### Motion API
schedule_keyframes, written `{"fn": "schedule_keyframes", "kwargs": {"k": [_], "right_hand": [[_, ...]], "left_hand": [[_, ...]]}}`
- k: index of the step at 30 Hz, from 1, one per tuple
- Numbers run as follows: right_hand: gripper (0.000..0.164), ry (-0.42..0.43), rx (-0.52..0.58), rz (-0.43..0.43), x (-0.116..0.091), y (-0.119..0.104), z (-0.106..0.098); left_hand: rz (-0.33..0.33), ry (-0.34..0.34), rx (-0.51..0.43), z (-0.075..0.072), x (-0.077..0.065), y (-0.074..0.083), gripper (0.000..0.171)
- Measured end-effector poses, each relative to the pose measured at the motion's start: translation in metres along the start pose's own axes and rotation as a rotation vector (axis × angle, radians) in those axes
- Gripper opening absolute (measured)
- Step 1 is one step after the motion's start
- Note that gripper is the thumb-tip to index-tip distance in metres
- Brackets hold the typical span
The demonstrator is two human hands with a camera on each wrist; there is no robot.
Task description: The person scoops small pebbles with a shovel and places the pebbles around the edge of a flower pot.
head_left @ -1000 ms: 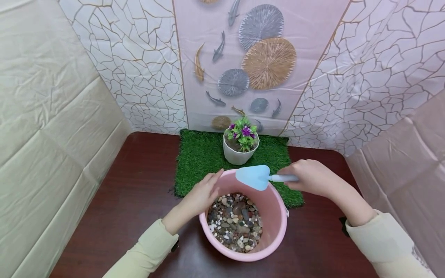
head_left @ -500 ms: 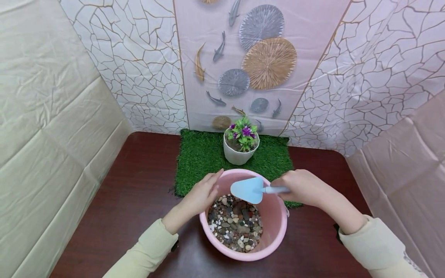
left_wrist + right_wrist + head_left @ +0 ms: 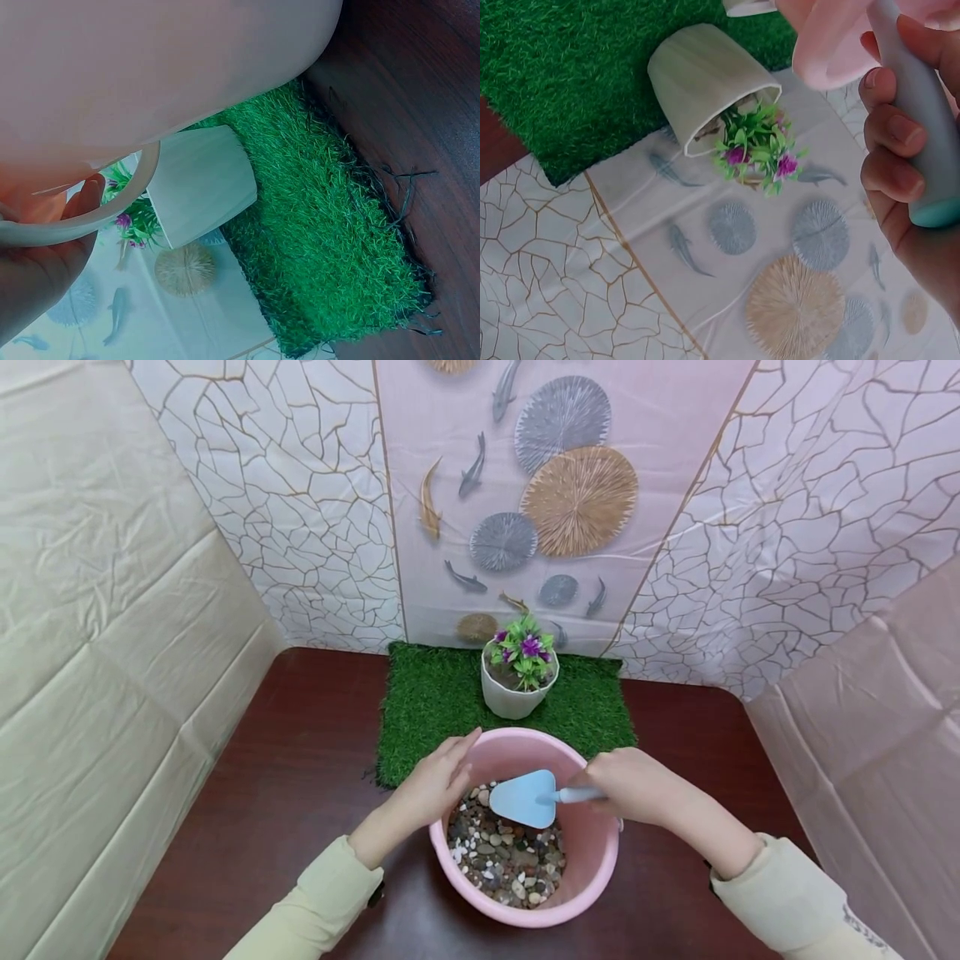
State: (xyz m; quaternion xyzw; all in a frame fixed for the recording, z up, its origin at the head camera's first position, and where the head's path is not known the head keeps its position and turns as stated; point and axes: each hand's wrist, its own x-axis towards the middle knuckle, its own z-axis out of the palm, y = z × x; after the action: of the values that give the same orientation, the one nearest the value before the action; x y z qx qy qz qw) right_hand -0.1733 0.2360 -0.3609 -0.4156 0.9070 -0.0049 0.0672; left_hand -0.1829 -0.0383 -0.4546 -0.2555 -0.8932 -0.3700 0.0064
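A pink bucket [image 3: 600, 860] stands on the dark wooden table, its bottom covered with mixed pebbles [image 3: 502, 860]. My left hand [image 3: 433, 783] holds the bucket's left rim, with the fingers lying along it toward the back. In the left wrist view, the pale bucket handle [image 3: 124, 199] crosses in front of that hand. With curled fingers my right hand [image 3: 626, 783] grips the grey handle [image 3: 922, 112] of a trowel over the right rim. The light blue trowel blade [image 3: 525, 799] is inside the bucket, overlapping the pebbles at the back, and points left.
Behind the bucket lies a green artificial grass mat [image 3: 427, 693]. A white flowerpot [image 3: 517, 702] with purple flowers stands on it. Patterned cloth [image 3: 322, 527] hangs at the back, and beige panels [image 3: 135, 652] close the sides.
My right hand has brought the trowel down and slightly left, from above the back rim into the bucket over the pebbles. The left hand stays on the rim.
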Motion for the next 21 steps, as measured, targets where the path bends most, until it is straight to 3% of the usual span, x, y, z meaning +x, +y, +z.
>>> {"fn": "schedule_keyframes", "kwargs": {"k": [14,21], "right_hand": [[0.029,0.054,-0.199,-0.045,0.006,-0.019,0.017],[0.028,0.092,-0.207,-0.087,0.01,-0.023,0.024]], "left_hand": [[0.016,0.014,-0.006,0.0,0.0,-0.002,0.054],[0.017,0.008,-0.009,0.0,0.0,-0.002,0.053]]}}
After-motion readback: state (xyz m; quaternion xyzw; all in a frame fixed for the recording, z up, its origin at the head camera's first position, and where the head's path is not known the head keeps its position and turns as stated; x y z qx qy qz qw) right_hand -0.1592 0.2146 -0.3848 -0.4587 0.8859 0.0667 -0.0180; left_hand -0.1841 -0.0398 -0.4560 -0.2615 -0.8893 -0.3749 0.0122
